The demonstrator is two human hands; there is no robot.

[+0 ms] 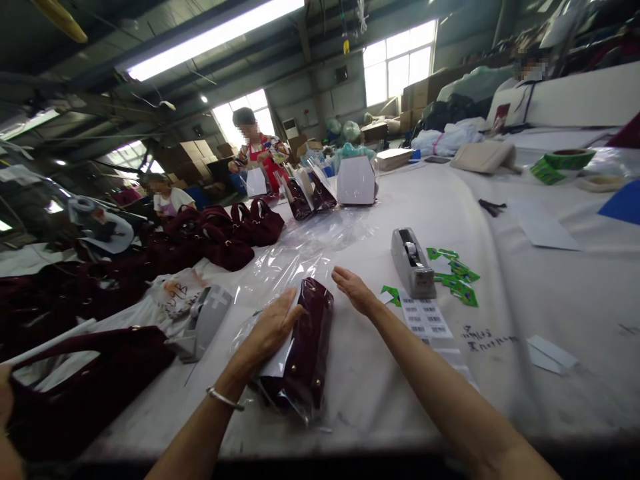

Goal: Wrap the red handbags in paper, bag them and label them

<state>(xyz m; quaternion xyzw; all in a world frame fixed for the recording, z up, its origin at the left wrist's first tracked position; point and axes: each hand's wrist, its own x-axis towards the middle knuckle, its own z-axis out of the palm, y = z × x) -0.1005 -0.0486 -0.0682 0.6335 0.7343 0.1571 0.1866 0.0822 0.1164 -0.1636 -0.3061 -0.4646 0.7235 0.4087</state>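
A dark maroon handbag (311,340) in a clear plastic bag lies on its side on the white-covered table, its base with gold studs turned to the right. A white board or sheet (278,357) shows along its left part. My left hand (273,327), with a bangle at the wrist, grips the wrapped handbag from above, fingers bent over its upper edge. Just right of the handbag's far end, my right hand (354,288) is held with fingers stretched out and nothing in it. Clear plastic film (280,260) spreads beyond the handbag.
A grey tape dispenser (414,263) stands at right beside green tags (457,277) and a barcode label sheet (425,320). Another dispenser (204,320) and an unwrapped maroon handbag (95,380) are at left. More maroon handbags (225,233) pile behind. A co-worker (257,150) stands across the table.
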